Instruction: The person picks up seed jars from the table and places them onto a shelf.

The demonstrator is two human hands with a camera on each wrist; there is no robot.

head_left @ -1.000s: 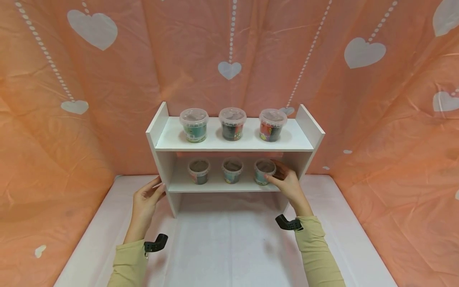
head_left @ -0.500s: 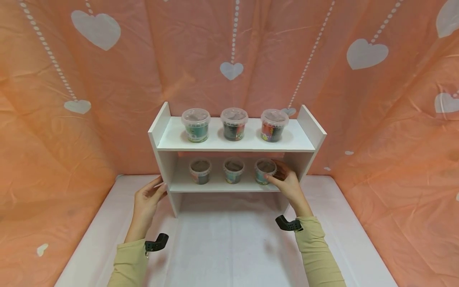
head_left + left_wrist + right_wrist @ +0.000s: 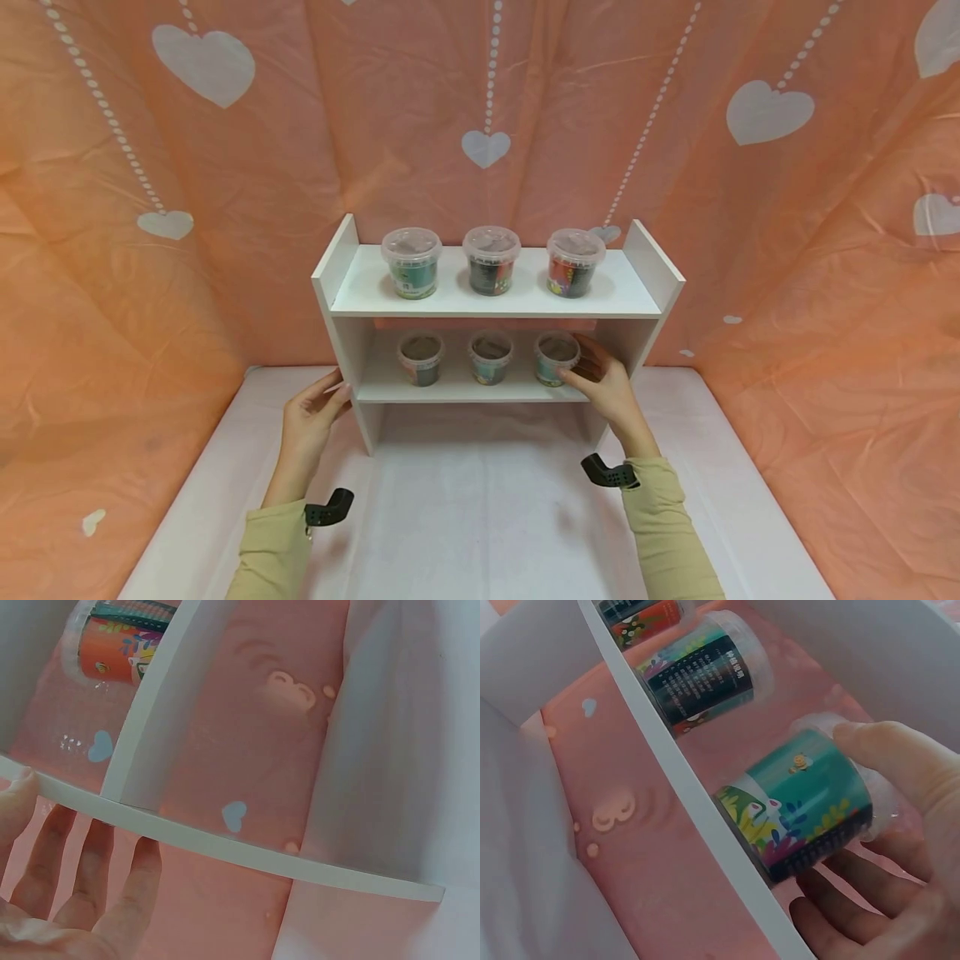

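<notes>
My right hand [image 3: 607, 390] holds a small lidded plastic tub [image 3: 557, 358] at the right end of the lower shelf. In the right wrist view the thumb lies at the lid's rim of this teal, printed tub [image 3: 810, 802], with the fingers round its other side. My left hand [image 3: 308, 417] touches the left side panel of a white two-tier shelf rack [image 3: 495, 314]. In the left wrist view its thumb is at the panel's front edge [image 3: 217, 845], and the straight fingers [image 3: 142, 877] reach along the outer face.
Two more tubs, a left one [image 3: 422, 358] and a middle one [image 3: 491, 357], stand on the lower shelf. Above are a green tub [image 3: 412, 263], a dark tub [image 3: 491, 261] and a red-black tub [image 3: 574, 263]. The rack stands on a white-covered table [image 3: 465, 517] before a pink heart-patterned curtain [image 3: 405, 100].
</notes>
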